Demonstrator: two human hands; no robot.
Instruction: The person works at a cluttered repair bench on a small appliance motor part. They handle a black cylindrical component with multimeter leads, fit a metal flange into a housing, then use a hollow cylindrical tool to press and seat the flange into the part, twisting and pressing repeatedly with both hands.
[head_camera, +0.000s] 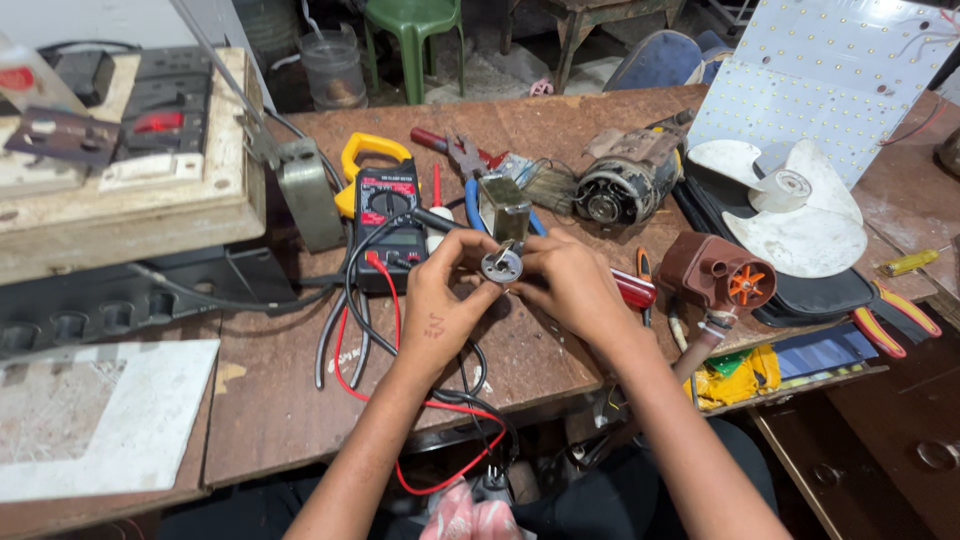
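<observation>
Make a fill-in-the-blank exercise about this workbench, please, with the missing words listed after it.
1. Both hands hold a small round ____ part.
2. The clamp meter has a ____ jaw on top.
3. The white fan blade lies to the ____ of the old motor.
4. The stool behind the bench is ____.

Missing words: metal; yellow; right; green

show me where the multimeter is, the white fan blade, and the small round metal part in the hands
multimeter (390, 222), head view, on its dial.
white fan blade (797, 205), head view, just beside its hub.
small round metal part (501, 265), head view, on its round face, between both hands' fingertips.
</observation>
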